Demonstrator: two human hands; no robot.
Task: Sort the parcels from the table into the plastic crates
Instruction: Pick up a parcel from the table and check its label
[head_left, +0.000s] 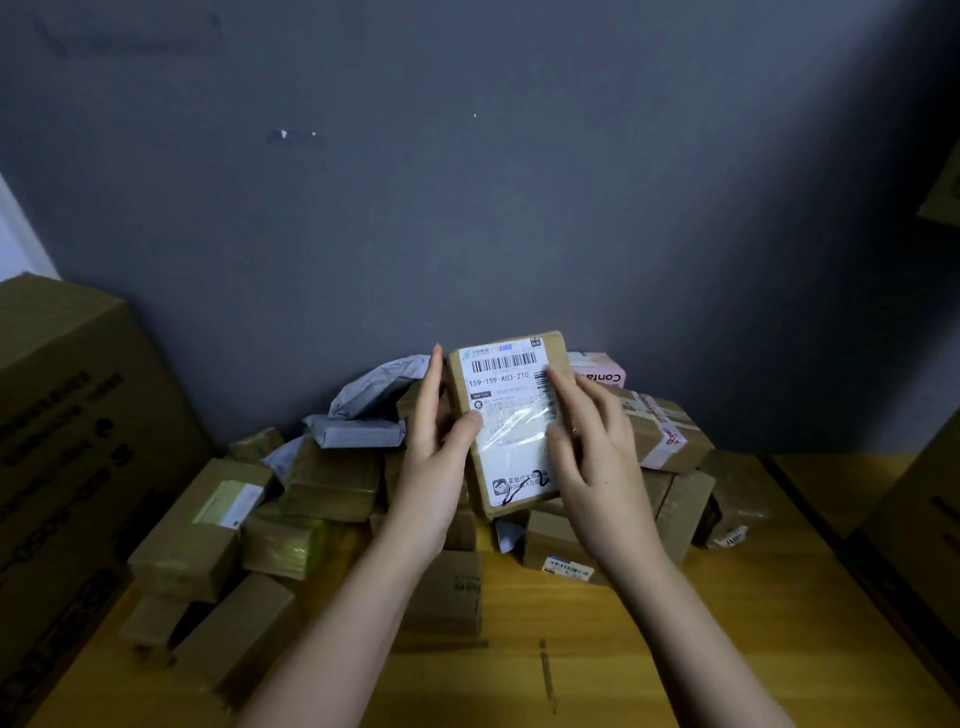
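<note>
Both hands — left hand (439, 447) and right hand (592, 457) — hold a brown parcel (511, 421) up, fingers (563, 387) pinching its sides, above the parcel pile (332, 483) on the table (675, 649).

A parcel sorting or storage room: a heap of taped cardboard parcels (332, 483) with barcode labels covers a wooden table (753, 597) against a bare grey wall (467, 182), large cartons (67, 441) alongside.
</note>
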